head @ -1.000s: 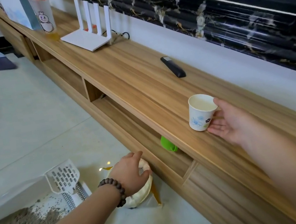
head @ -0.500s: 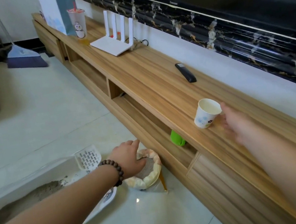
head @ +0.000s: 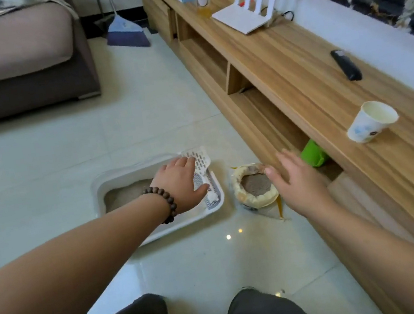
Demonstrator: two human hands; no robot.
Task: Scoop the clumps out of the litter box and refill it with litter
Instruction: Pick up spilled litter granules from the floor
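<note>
2 bare hands reach down: the left hand (head: 180, 181) rests spread on the white scoop (head: 200, 170), not visibly gripping it. The scoop lies along the litter box (head: 157, 229)'s right rim, slotted head pointing away. The right hand (head: 297, 183) hovers released beside the litter bag (head: 253, 190).

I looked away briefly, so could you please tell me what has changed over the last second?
The left hand left the litter bag for the scoop. The right hand left the paper cup, empty, and dropped beside the bag. Cup, bag, litter box stayed put.
</note>
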